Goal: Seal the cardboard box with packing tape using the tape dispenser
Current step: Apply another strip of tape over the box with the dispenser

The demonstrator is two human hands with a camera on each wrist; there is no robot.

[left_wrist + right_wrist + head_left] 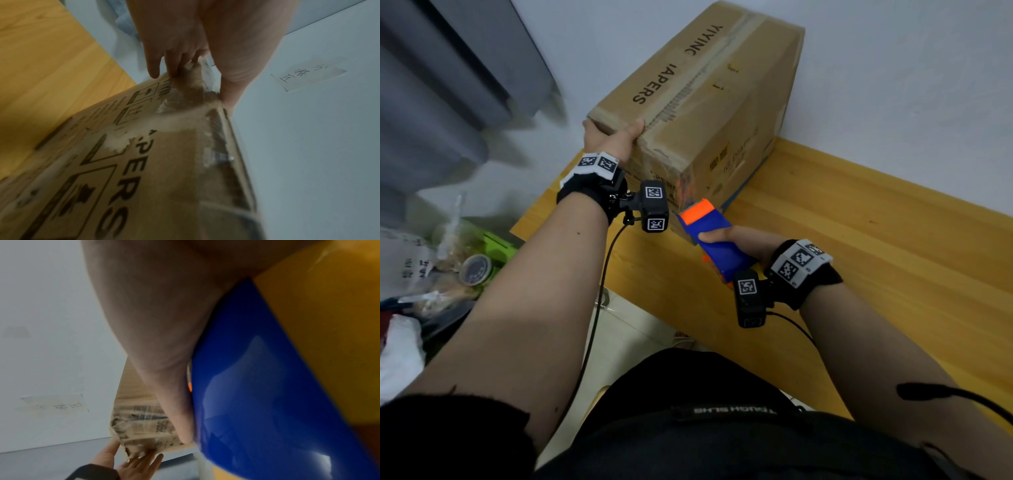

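A brown cardboard box (pixel 709 85) stands on the wooden table (pixel 859 240), with a strip of clear tape (pixel 698 78) running along its top seam. My left hand (pixel 613 135) braces the box's near left top corner, thumb on top and straight fingers against the side. The left wrist view shows the left hand (pixel 185 53) on the torn, taped corner of the box (pixel 164 162). My right hand (pixel 739 240) grips a blue and orange tape dispenser (pixel 712 236), its orange end close to the box's near face. The dispenser (pixel 267 386) fills the right wrist view; the box (pixel 139 418) lies beyond.
The box sits at the table's left end, against a white wall with a paper note (pixel 308 78). Left of the table lie bags, a round lid (pixel 476 269) and a green item (pixel 496 243) on the floor. A grey curtain (pixel 448 85) hangs at the far left.
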